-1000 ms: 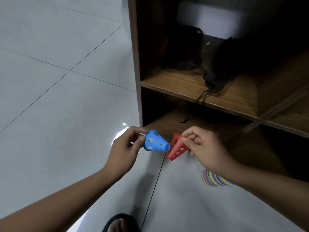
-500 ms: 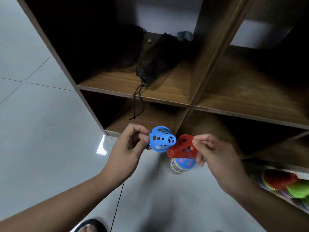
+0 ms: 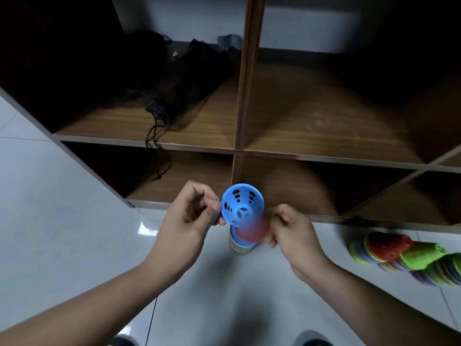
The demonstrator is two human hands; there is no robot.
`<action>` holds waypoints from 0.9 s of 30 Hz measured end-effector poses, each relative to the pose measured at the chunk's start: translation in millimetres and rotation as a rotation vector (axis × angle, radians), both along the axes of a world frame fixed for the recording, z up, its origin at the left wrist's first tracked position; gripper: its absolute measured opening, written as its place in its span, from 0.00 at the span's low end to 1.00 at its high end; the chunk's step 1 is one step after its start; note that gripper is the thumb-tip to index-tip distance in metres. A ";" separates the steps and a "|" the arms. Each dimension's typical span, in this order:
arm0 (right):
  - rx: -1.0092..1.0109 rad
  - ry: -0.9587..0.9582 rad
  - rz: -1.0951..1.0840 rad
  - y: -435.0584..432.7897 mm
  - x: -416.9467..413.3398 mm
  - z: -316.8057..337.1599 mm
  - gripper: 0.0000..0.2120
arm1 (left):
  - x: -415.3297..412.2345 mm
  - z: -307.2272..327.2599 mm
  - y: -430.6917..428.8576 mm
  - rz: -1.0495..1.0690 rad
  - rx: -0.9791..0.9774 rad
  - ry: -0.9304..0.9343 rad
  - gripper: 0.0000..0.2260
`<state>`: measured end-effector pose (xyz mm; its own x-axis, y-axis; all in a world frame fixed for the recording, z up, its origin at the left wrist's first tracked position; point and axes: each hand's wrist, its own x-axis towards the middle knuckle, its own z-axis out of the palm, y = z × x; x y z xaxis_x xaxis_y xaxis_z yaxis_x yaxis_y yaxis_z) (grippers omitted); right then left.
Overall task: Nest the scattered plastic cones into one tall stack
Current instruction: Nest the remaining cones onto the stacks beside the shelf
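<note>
Big wooden cubby shelf (image 3: 239, 152) fills the top of the view, split into compartments and sitting on a pale tiled floor (image 3: 62, 221). A black mesh bag (image 3: 174, 78) is slumped in the upper left compartment with its drawstring dangling over the front edge. Off to the right on the floor, a long stack of nested cones (image 3: 409, 255) lies on its side, with red and green ones showing at the near end.

Both hands are up in front of the lower shelf edge. The left hand (image 3: 189, 221) pinches the rim of a blue cone (image 3: 243, 204) between thumb and forefinger. The cone's wide mouth is turned toward the camera, so you look straight down inside to the 3 spokes at its tip. The right hand (image 3: 291, 231) has its fingers curled round a red cone (image 3: 252, 232), which is pretty motion-blurred. It sits just below and right of the blue one and overlaps its edge; can't tell if they touch.

Directly under both cones, a short upright stack (image 3: 240, 247) with striped rims stands on the floor between the 2 hands.
</note>
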<state>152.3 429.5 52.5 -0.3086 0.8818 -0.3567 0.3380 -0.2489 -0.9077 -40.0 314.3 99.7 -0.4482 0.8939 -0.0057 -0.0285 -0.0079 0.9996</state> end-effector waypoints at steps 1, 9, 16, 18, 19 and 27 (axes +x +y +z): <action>0.009 -0.025 0.009 1.2 -1.9 -0.5 0.12 | 2.5 -2.5 0.8 -0.005 -0.013 -0.003 0.05; 0.277 -0.190 0.150 9.0 -11.3 -9.7 0.15 | 13.9 -24.9 -0.5 -0.023 -0.132 0.036 0.06; 0.206 -0.191 0.099 6.6 -6.4 -28.4 0.13 | 13.4 -43.9 1.0 -0.002 -0.341 0.278 0.08; 0.196 -0.202 0.080 4.3 -0.7 -35.4 0.12 | 13.0 -47.9 1.9 0.008 -0.362 0.324 0.08; 0.181 -0.196 0.075 2.9 2.4 -39.1 0.11 | 13.8 -48.7 3.5 0.007 -0.375 0.306 0.08; -0.231 -0.045 0.091 -10.1 13.0 -46.0 0.10 | 15.9 -77.3 24.5 -0.201 -0.770 -0.272 0.23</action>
